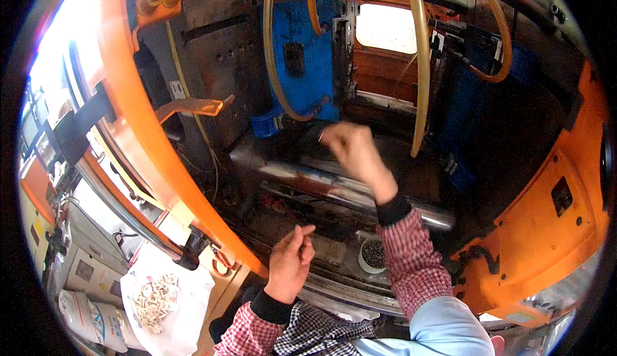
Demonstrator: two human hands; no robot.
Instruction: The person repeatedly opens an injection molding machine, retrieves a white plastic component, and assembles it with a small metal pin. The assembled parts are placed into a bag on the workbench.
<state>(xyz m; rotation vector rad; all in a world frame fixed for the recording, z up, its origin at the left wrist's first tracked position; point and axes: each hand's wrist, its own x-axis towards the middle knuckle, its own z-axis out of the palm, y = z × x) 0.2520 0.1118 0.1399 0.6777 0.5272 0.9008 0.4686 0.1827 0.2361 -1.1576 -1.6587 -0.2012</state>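
Note:
My right hand reaches over a shiny steel bar, just below and right of the blue mould half. Its fingers are pinched together and slightly smeared; what they hold, if anything, is too small to name. Lower down, my left hand hovers palm inward, its fingers curled toward the thumb. Whatever lies in that palm is hidden. Beside my right sleeve stands a white cup of small dark metallic pieces. A second blue mould half sits across the gap, in shadow.
Yellowish hoses hang between the mould halves. An orange machine frame curves along the left, and an orange panel stands at right. On a ledge at lower left lies a white bag with many small off-white parts.

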